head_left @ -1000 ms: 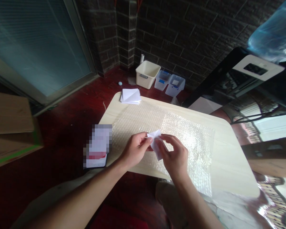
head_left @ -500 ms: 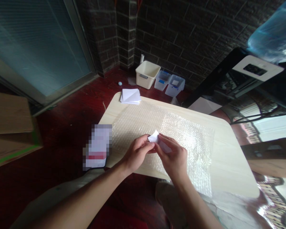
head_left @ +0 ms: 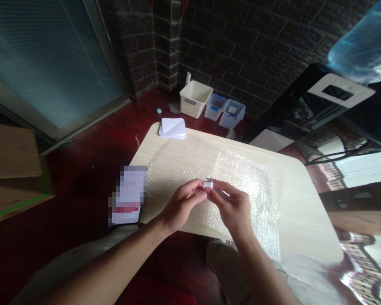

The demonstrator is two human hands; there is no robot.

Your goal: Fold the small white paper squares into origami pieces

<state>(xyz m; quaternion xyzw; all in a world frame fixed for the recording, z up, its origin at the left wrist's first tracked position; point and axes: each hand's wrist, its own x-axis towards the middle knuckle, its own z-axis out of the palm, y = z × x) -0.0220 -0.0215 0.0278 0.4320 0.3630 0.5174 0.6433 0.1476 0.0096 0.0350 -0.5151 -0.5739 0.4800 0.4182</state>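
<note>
Pale table (head_left: 311, 203) under bubble wrap (head_left: 184, 161), folded white paper (head_left: 208, 185) between left hand (head_left: 182, 204) and right hand (head_left: 236, 206), both pinching it

passable: tabletop (head_left: 305, 203) right of bubble wrap (head_left: 241, 169) | far-left obstacle: paper stack (head_left: 172, 128) | near-left obstacle: blurred-out device (head_left: 128, 195)

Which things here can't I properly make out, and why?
All in the head view:
- White paper: mostly hidden by the left hand and right hand.
- Phone-like device: screen contents masked by pixelation.
- Blue translucent container: cut off by the right edge.
- Pale object on the floor: too small to identify.
</note>
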